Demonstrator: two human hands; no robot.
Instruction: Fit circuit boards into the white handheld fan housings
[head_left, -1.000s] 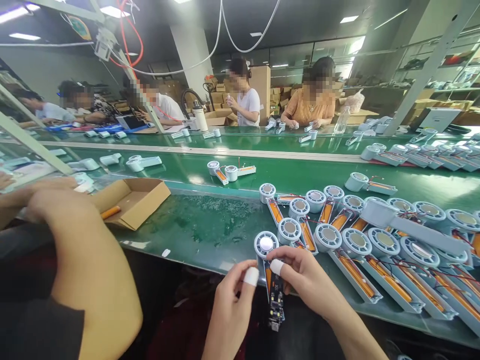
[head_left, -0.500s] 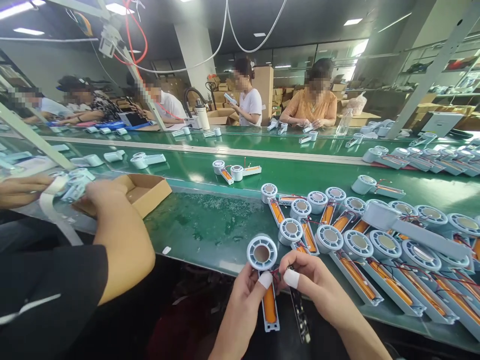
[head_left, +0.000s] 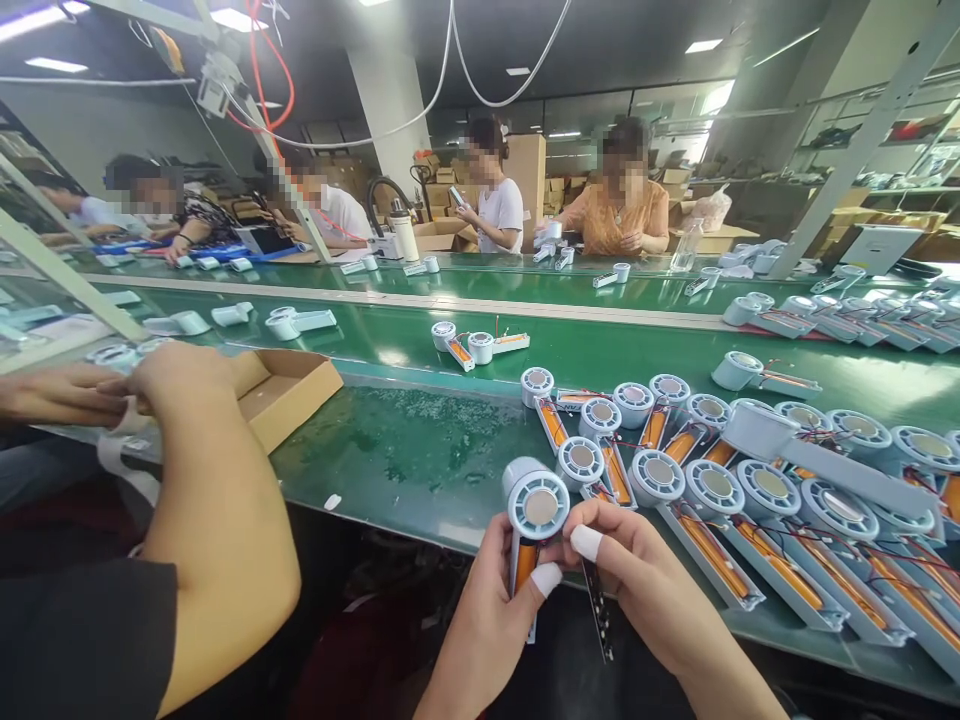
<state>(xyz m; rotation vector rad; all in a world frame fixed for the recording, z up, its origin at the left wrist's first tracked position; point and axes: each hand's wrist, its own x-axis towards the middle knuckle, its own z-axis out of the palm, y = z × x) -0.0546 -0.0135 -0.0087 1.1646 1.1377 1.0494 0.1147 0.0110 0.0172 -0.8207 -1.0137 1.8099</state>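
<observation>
A light-blue fan unit with a round slotted head and an orange part in its handle is gripped by my left hand, the thumb across the handle. Just right of it, my right hand pinches the upper end of a narrow black circuit board, which hangs downward. The fingertips of both hands nearly meet below the fan head. White covers wrap both thumbs. Thin wires between the hands are mostly hidden by the fingers.
Many similar fan units crowd the green table at right. An open cardboard box stands left, beside a neighbour's bent arm. Two units lie on the green belt. Several people sit or stand across it.
The fan unit in my left hand has tilted, its head turned more towards me. The board has moved up slightly. The neighbour's arm has shifted left, and the belt units have moved slightly right.
</observation>
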